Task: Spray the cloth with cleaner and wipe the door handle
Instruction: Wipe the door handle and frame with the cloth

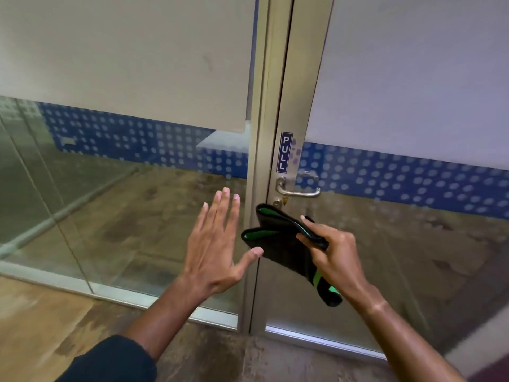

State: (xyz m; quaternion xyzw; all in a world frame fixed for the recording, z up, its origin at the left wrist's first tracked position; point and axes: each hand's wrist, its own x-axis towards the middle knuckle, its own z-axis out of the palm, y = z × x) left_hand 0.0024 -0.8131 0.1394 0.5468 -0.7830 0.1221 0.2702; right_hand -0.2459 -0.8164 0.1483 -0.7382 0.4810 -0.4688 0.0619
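Observation:
A silver lever door handle (pixel 298 189) sits on the metal frame of a glass door, under a blue PULL sticker (pixel 284 152). A keyhole with a key (pixel 279 202) is just below it. My right hand (pixel 334 253) grips a folded black cloth with green lining (pixel 278 238), held a little below and left of the handle, apart from it. My left hand (pixel 217 244) is flat with fingers spread, left of the cloth, thumb near its edge. No spray bottle is in view.
The metal door frame (pixel 264 133) divides a fixed glass panel on the left from the glass door (pixel 413 244) on the right. Both have frosted upper film and a blue dotted band (pixel 137 139). Brown floor lies below.

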